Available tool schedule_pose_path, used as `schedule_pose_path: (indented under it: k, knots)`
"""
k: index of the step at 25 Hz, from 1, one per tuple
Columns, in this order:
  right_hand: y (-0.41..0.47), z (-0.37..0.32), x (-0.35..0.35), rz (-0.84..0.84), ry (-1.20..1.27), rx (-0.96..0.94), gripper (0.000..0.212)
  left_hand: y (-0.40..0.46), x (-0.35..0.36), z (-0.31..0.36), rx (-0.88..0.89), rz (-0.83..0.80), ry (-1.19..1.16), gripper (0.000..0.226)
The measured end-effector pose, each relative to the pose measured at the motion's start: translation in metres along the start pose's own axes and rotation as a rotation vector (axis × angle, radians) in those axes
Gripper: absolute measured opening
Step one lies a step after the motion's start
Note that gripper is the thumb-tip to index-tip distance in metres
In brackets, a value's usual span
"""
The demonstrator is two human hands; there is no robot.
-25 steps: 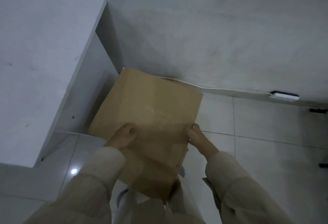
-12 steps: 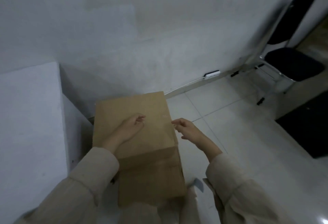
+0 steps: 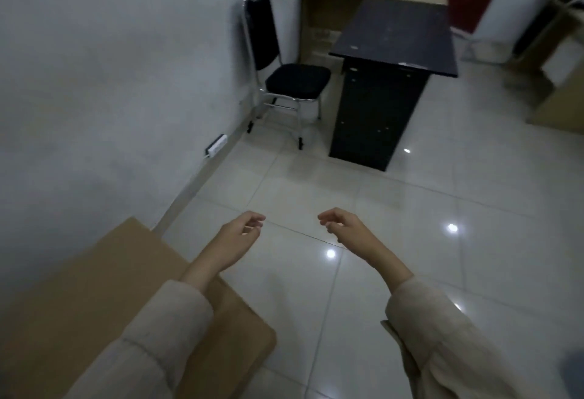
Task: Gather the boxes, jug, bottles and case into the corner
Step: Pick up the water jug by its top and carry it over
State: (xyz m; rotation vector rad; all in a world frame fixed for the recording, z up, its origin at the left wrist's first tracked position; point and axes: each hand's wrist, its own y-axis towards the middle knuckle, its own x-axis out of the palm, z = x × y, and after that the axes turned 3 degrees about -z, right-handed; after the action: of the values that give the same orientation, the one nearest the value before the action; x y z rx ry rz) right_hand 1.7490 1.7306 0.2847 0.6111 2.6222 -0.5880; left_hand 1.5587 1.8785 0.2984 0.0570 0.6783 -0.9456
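Cardboard box (image 3: 104, 313) parked by wall at 7 o'clock, left hand (image 3: 241, 232) & right hand (image 3: 343, 224) loose, empty; jug, bottles, case unseen, prob. left.

Open tiled floor (image 3: 363, 209) fills the middle of the scene, and both the left hand (image 3: 240, 234) and right hand (image 3: 344, 228) hang over it with nothing around them. The cardboard box (image 3: 104, 297) blocks the near left, against the wall (image 3: 110, 82). Far ahead a black chair (image 3: 294, 79) and a dark desk (image 3: 382, 88) stand side by side, with a narrow gap between. A power strip (image 3: 216, 145) lies along the wall's base. More cardboard boxes (image 3: 556, 82) close the far right.
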Motion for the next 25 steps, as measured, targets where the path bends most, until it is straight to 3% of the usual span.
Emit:
schedule_pose_path:
  k: [6,13,25]
  knots:
    - [-0.109,0.098,-0.075,0.273,0.128,0.181,0.026,0.009,0.111,0.082,0.161,-0.231,0.058,0.028]
    - [-0.268,0.195,-0.120,0.503,0.259,0.324,0.023,-0.043,0.245,0.150,0.289,-0.447,0.109,0.026]
    - [-0.489,0.306,-0.178,0.903,0.404,0.534,0.024,-0.118,0.436,0.241,0.464,-0.737,0.113,0.024]
